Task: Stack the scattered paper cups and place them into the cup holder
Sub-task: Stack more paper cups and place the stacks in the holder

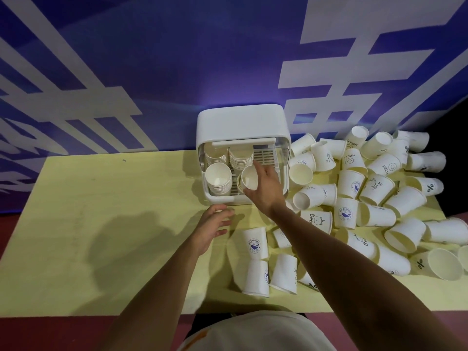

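Observed: the white cup holder [242,122] stands at the far edge of the yellow table [101,224], against a blue backdrop [177,59] with white lettering, its lid raised. Inside are nested stacks of paper cups: one at front left [218,176] and two behind it [215,156], [241,155].

Right hand [264,184]: reaches into the holder's front right section, thumb and fingers curled around a cup [249,177] tilted mouth toward the camera. A second rim shows just behind it, so this is probably a short stack, though the hand covers too much to confirm.

Left hand [215,224]: fingers spread and relaxed, grasping nothing, positioned over the table just in front of the holder.

Scattered cups [379,188]: a loose heap lies on the table right of the holder, most on their sides. Three more sit near the front edge: one [254,243] directly above another [256,277], a third [284,273] just beside them.
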Motion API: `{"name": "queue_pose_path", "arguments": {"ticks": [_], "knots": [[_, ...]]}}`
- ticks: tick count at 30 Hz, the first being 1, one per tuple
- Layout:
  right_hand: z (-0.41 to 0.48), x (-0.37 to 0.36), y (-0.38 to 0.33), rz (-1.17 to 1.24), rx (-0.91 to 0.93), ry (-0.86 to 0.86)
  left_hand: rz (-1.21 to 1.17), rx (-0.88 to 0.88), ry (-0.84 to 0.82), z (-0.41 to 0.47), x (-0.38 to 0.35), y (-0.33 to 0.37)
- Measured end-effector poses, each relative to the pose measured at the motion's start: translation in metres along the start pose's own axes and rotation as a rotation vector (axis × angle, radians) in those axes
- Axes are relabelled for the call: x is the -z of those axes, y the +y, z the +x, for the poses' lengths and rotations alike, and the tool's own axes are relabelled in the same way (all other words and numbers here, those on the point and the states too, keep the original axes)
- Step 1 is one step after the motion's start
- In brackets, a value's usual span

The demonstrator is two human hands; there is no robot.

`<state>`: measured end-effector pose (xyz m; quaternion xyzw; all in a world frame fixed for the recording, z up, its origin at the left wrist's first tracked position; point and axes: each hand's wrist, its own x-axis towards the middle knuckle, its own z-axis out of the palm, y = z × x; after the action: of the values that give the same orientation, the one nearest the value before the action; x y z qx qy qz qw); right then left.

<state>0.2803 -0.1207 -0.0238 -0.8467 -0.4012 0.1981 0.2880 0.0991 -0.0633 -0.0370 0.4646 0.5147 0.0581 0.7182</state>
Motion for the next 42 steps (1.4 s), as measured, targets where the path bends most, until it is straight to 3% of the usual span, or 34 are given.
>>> {"name": "queue_pose_path", "arguments": {"ticks": [25, 33, 42], "knots": [[0.004, -0.01, 0.009, 0.011, 0.013, 0.002, 0.011, 0.047, 0.021, 0.005, 0.005, -0.019], [-0.023, 0.004, 0.03, 0.042, 0.018, 0.021, 0.155, 0.036, -0.034, -0.003, -0.024, -0.031], [-0.055, 0.013, 0.069, -0.045, 0.036, -0.016, 0.41, 0.051, 0.015, -0.002, -0.058, -0.048]]}}
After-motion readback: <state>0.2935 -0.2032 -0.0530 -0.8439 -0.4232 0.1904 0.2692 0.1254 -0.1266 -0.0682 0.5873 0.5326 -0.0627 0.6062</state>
